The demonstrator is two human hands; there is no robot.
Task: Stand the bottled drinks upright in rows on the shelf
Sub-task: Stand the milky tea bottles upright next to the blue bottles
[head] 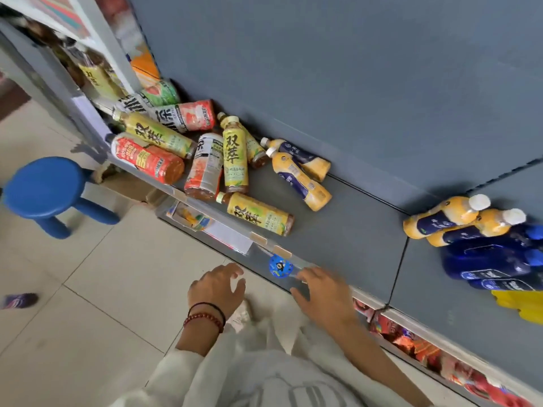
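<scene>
Several bottled drinks lie on their sides in a heap on the grey shelf (pixel 346 239): yellow-green tea bottles (pixel 235 155), a red juice bottle (pixel 145 160), pink-labelled bottles (pixel 205 168) and two orange bottles with purple labels (pixel 302 177). Further right on the shelf stand upright orange bottles (pixel 452 218) and blue bottles (pixel 493 259) in rows. My left hand (pixel 217 289) hovers with loose fingers in front of the shelf edge, holding nothing. My right hand (pixel 323 292) reaches over the shelf's front rail, fingers spread, also holding nothing.
A blue plastic stool (pixel 47 189) stands on the tiled floor to the left. A round blue sticker (pixel 280 267) sits on the shelf's clear front rail. Packaged goods (pixel 411 339) fill the shelf below. Yellow bottles (pixel 520 304) show at the right edge.
</scene>
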